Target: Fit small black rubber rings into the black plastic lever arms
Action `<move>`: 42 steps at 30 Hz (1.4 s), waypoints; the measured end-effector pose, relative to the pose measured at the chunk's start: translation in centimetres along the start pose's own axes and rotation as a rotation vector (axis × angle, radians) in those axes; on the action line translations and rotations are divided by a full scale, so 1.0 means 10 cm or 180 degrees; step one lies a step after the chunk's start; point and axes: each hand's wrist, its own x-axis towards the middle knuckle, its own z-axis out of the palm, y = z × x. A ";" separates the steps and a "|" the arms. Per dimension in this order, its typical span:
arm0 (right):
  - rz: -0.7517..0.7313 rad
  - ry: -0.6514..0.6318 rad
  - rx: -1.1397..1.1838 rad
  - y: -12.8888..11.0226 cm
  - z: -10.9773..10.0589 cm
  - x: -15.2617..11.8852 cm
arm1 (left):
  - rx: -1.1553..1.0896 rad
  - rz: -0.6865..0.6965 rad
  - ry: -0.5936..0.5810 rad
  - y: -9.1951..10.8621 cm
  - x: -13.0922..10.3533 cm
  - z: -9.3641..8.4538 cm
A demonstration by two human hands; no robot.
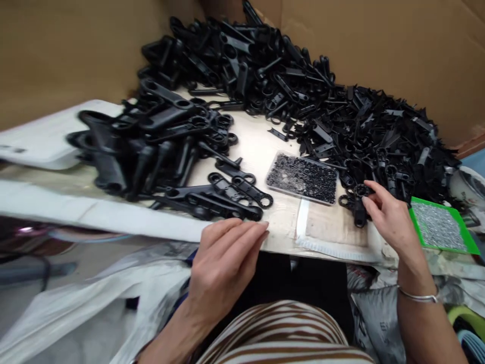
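My right hand [388,215] pinches a black plastic piece with a ring-shaped end [359,215] between thumb and fingertips, low over the right part of the table. Close beside it lie more black ring-ended pieces. My left hand [225,260] is at the table's front edge, its fingers pressed together and pointing right. Whatever those fingers may hold is hidden. Just beyond it lies a group of long black plastic arms with ring ends [252,191]. Between the hands, farther back, a clear shallow box [302,178] holds many tiny dark parts.
A large heap of black plastic parts [235,60] spreads along the cardboard wall [379,40]. More long black pieces [159,121] are stacked at left, beside a white flat object [56,134]. A green tray [468,237] of small silvery pieces sits right of my right hand.
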 end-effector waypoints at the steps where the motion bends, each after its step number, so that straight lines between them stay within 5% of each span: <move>1: -0.0086 -0.0045 -0.0417 -0.03 0.02 0.07 | 0.0139 -0.0022 0.0033 -0.05 -0.01 -0.03; 7: -0.0354 -0.0063 -0.1908 -0.01 0.23 0.27 | 0.0524 -0.0386 0.0123 -0.20 0.00 -0.15; 14: -0.0861 0.0744 -0.1378 0.05 0.29 0.15 | 0.0530 -0.0380 -0.0319 -0.20 0.08 -0.03; 16: -0.1322 0.0707 -0.0672 -0.13 0.35 0.10 | 0.0493 -0.0386 -0.0386 -0.20 0.09 0.00; 19: -0.1983 -0.0025 0.0066 -0.56 0.60 0.03 | 0.0471 -0.0413 -0.0398 -0.20 0.10 0.00; 21: -0.2137 -0.0371 -0.0182 -0.87 0.80 0.02 | 0.0524 -0.0430 -0.0443 -0.18 0.10 -0.01; 26: -0.1932 -0.0374 -0.0910 -1.27 1.11 0.07 | 0.0628 -0.0503 -0.0628 -0.18 0.10 -0.04; 30: -0.2161 -0.0448 -0.0878 -1.17 1.05 0.07 | 0.0629 -0.0507 -0.0605 -0.21 0.08 -0.05; 38: -0.2523 -0.0973 -0.0764 -0.57 0.60 -0.27 | 0.0463 -0.0259 -0.0394 -0.18 0.11 -0.07; 42: -0.2367 -0.1095 -0.0756 -0.37 0.45 -0.32 | 0.0186 0.0378 -0.0946 -0.04 0.20 0.05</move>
